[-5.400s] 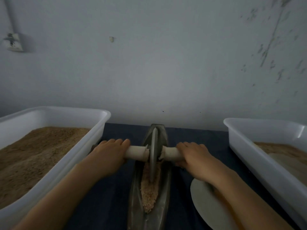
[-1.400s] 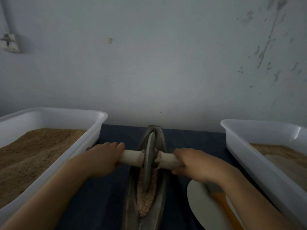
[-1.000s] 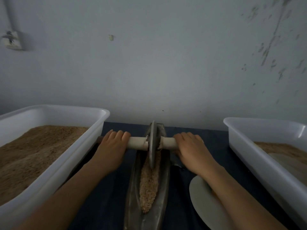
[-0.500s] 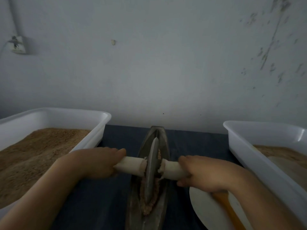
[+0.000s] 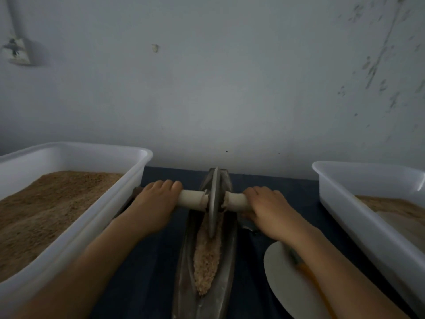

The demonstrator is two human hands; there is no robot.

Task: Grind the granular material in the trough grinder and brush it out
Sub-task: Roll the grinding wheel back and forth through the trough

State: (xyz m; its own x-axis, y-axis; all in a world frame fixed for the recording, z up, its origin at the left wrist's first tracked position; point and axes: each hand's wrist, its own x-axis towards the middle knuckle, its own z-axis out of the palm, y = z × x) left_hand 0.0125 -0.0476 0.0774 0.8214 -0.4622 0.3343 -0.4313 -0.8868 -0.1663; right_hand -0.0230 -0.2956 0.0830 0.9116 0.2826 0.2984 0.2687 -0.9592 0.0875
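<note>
A dark metal boat-shaped trough grinder [image 5: 181, 268] lies lengthwise on the dark cloth in the middle. Tan granular material [image 5: 207, 256] fills its groove. A grey metal grinding wheel [image 5: 214, 203] stands upright near the trough's far end, on a pale axle handle [image 5: 192, 199] that sticks out to both sides. My left hand [image 5: 154, 203] grips the left end of the handle. My right hand [image 5: 266, 207] grips the right end. Both forearms reach forward from the near edge.
A white tub [image 5: 96, 217] of brown powder stands at the left. Another white tub [image 5: 358, 217] with some powder stands at the right. A round pale plate [image 5: 280, 275] with an orange-handled tool lies under my right forearm. A grey wall rises behind.
The wheel has rolled away from me, from the middle of the trough to its far end. Both hands moved forward with the handle, and more of the material shows.
</note>
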